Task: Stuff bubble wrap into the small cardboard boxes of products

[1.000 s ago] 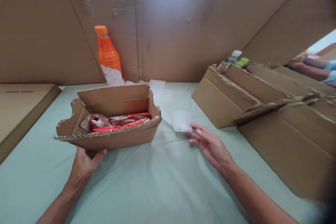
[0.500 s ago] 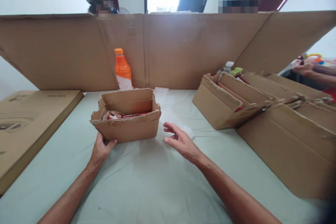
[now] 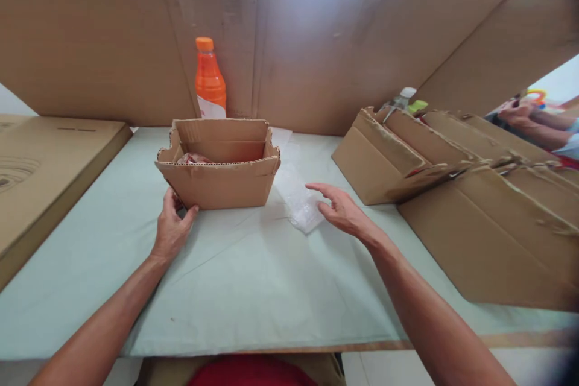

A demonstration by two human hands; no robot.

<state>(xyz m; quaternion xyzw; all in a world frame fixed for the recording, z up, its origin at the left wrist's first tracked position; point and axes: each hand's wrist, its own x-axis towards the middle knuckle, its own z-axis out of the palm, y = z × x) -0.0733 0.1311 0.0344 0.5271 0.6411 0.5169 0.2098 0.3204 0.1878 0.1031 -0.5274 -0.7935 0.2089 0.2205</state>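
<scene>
A small open cardboard box (image 3: 221, 187) stands on the table, with a reddish plastic-wrapped item (image 3: 194, 158) partly showing inside. My left hand (image 3: 174, 226) grips the box at its lower left corner, thumb on the front and fingers at the side. To the right of the box, my right hand (image 3: 339, 208) is held with fingers apart and nothing in it. Just left of that hand, a clear plastic bag (image 3: 301, 211) lies flat on the cloth. Behind the box rises an orange bottle (image 3: 210, 78), its lower part hidden.
Several cardboard boxes (image 3: 484, 235) stand at the right, one holding a white-capped bottle (image 3: 404, 98). A large flat carton (image 3: 58, 175) lies at the left. A tall cardboard panel (image 3: 316, 42) closes off the back. Another person's hands (image 3: 520, 113) show at far right.
My view has tilted down, bringing the table's front edge into sight. My right hand has moved away from the box to the right, uncovering more of the plastic bag. The left still grips the box.
</scene>
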